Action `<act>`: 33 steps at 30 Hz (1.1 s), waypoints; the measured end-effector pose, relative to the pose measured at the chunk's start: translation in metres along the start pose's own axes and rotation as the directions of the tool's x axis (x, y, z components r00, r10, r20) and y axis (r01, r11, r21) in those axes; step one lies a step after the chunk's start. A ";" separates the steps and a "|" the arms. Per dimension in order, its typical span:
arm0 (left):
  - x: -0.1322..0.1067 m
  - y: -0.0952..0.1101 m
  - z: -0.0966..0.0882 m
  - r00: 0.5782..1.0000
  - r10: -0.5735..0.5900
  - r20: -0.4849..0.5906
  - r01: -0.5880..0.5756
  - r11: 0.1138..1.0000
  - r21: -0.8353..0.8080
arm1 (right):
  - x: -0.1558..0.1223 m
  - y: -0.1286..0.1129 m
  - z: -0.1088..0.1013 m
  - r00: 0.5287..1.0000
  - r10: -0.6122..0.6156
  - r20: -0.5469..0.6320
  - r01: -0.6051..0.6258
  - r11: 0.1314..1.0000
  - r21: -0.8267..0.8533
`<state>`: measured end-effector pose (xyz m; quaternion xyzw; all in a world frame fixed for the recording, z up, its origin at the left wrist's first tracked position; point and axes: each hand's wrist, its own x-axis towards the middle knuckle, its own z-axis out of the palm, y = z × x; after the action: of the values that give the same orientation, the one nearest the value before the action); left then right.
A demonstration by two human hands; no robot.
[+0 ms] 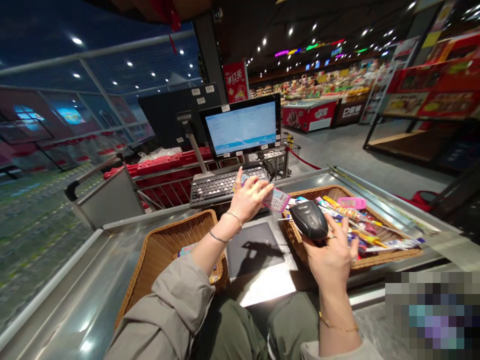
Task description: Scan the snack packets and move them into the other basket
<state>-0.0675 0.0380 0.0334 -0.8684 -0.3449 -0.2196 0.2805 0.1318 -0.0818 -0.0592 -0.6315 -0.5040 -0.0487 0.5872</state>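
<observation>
My left hand (249, 197) is closed on a small pink-edged packet (277, 199) with a barcode label, held out in front of the keyboard (221, 185). In my right hand (333, 250) is a black handheld barcode scanner (309, 220), its head close to the packet's right end. Just beyond the right hand, a wicker basket (390, 260) holds many colourful packaged sweets and small items (348, 210). Under my left forearm stands another wicker basket (150, 250) with a few packets in it, partly hidden by the sleeve.
A lit monitor (243, 127) stands behind the keyboard. Between the baskets lies a dark grey flat plate (255, 250) on the metal counter (82, 280). A shopping trolley (277, 160) is behind the counter, and shelves (435, 95) stand at the right.
</observation>
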 end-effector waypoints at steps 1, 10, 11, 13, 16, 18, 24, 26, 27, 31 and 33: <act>0.004 0.002 0.001 1.000 0.003 -0.002 -0.003 1.000 -0.006 | 0.001 0.001 -0.001 1.000 0.002 -0.011 -0.002 1.000 0.000; 0.038 0.027 0.020 0.999 0.044 0.023 -0.042 0.996 -0.073 | 0.012 0.013 -0.017 0.993 0.080 -0.083 -0.082 0.997 -0.017; 0.042 0.030 0.024 0.998 0.048 0.027 -0.046 0.996 -0.079 | 0.013 0.014 -0.018 0.992 0.087 -0.093 -0.089 0.996 -0.019; 0.050 0.037 0.031 0.998 0.058 0.035 -0.054 0.994 -0.097 | 0.014 0.015 -0.020 0.988 0.099 -0.118 -0.102 0.994 -0.024; 0.065 0.049 0.042 0.996 0.076 0.044 -0.070 0.989 -0.131 | 0.016 0.019 -0.023 0.981 0.100 -0.165 -0.107 0.994 -0.033; 0.076 0.059 0.048 0.995 0.085 0.050 -0.077 0.985 -0.152 | 0.017 0.023 -0.025 0.977 0.096 -0.190 -0.105 0.994 -0.037; 0.107 0.089 0.072 0.992 0.100 0.078 -0.082 0.974 -0.210 | 0.019 0.034 -0.029 0.959 0.102 -0.265 -0.123 0.990 -0.066; 0.113 0.098 0.081 0.990 0.096 0.099 -0.070 0.970 -0.233 | 0.018 0.038 -0.030 0.959 0.095 -0.268 -0.118 0.990 -0.072; 0.115 0.102 0.085 0.989 0.090 0.116 -0.060 0.969 -0.241 | 0.018 0.039 -0.030 0.960 0.091 -0.266 -0.115 0.991 -0.075; 0.110 0.109 0.089 0.984 0.062 0.166 -0.017 0.965 -0.263 | 0.017 0.042 -0.030 0.964 0.084 -0.253 -0.108 0.991 -0.081; 0.102 0.106 0.084 0.983 0.041 0.177 0.009 0.963 -0.271 | 0.017 0.042 -0.029 0.964 0.086 -0.251 -0.111 0.990 -0.087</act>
<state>0.0925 0.0765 -0.0065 -0.9176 -0.3287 -0.1827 0.1285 0.1842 -0.0870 -0.0682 -0.6736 -0.3920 -0.1226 0.6144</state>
